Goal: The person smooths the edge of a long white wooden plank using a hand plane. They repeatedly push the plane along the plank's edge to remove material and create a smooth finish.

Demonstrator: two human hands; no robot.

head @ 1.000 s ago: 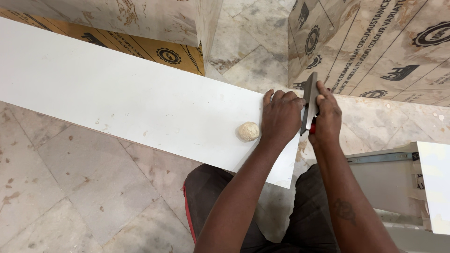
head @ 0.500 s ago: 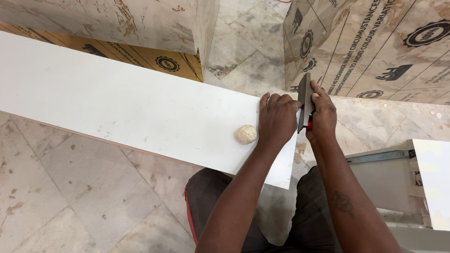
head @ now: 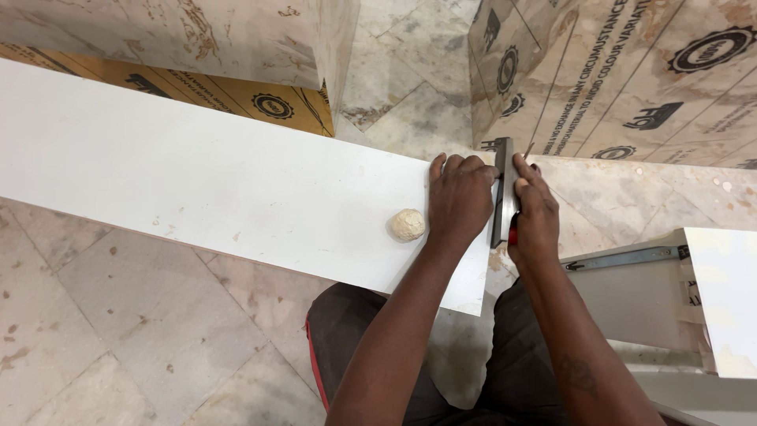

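Fingers point(head: 527, 175) still pressing scraper point(head: 501, 189)

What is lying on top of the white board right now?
On the white board: a pale putty ball and the left hand, pressed flat. Anything beneath the palm is hidden.

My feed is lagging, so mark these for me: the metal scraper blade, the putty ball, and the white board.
metal scraper blade point(head: 501, 189), head view, on the flat grey blade near the board's end.
putty ball point(head: 408, 225), head view, middle of the pale lump.
white board point(head: 197, 173), head view, bare top face.
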